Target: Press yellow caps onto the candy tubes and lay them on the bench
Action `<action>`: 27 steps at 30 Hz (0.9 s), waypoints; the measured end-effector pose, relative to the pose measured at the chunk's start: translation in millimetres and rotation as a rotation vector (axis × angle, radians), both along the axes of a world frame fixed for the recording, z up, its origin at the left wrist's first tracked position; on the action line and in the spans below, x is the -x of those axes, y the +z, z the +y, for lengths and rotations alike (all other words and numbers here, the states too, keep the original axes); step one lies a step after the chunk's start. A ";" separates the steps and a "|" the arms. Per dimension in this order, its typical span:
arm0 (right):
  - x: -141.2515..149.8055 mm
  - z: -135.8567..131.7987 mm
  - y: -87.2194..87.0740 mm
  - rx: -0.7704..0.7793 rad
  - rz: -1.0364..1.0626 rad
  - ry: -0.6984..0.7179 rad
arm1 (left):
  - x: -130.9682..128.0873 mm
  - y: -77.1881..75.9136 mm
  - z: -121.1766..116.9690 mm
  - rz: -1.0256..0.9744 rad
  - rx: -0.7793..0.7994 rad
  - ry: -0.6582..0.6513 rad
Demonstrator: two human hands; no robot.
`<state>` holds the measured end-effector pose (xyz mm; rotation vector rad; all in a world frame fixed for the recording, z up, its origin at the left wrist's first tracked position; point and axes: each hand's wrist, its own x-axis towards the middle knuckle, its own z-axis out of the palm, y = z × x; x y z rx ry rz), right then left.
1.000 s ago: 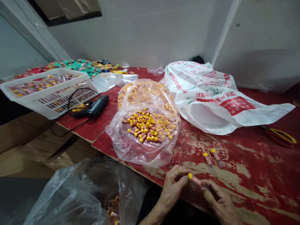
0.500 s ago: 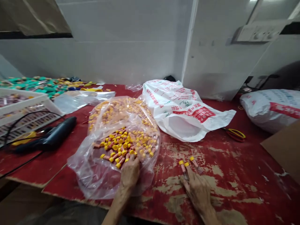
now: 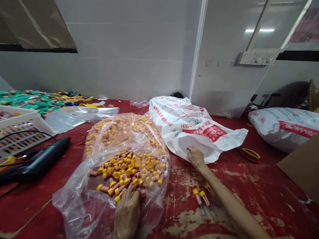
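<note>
An opened clear plastic bag (image 3: 82,196) holds a heap of small tubes with yellow caps (image 3: 122,171) and reddish patterned bodies. My left hand (image 3: 127,212) reaches over the bag's near side, its bent fingers down among the tubes and their tips partly hidden. At the mouth of a white printed sack (image 3: 186,116), my right hand (image 3: 195,156) has its fingers curled closed; whatever is in them cannot be seen. Under my right forearm, three capped tubes (image 3: 197,197) lie in a loose row on the worn red tabletop (image 3: 179,199).
Left stand a white plastic basket (image 3: 35,116) and a black corded tool (image 3: 47,159). Green and yellow items (image 3: 37,99) are piled behind them. Yellow-and-red-handled scissors (image 3: 249,154), a full white sack (image 3: 281,122) and a cardboard box (image 3: 301,162) sit at right.
My right hand has moved from the three tubes on the table, forward to the sack's mouth. My left hand stays at the heap of tubes. The view has shifted slightly.
</note>
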<state>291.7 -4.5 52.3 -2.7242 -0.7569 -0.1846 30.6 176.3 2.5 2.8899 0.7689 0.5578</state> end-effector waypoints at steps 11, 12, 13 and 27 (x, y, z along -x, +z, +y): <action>-32.3 41.9 -22.1 0.074 0.138 0.048 | 28.5 12.1 -30.3 -0.898 1.152 0.182; -28.4 33.2 -20.1 0.044 0.121 0.034 | 29.0 15.9 -36.3 -0.918 1.229 0.183; -23.4 22.8 -17.1 0.007 0.100 0.025 | 29.5 18.8 -41.7 -0.911 1.289 0.179; 135.0 -121.7 -10.8 -0.374 0.047 0.569 | 13.2 36.7 -124.8 -0.449 1.583 -0.178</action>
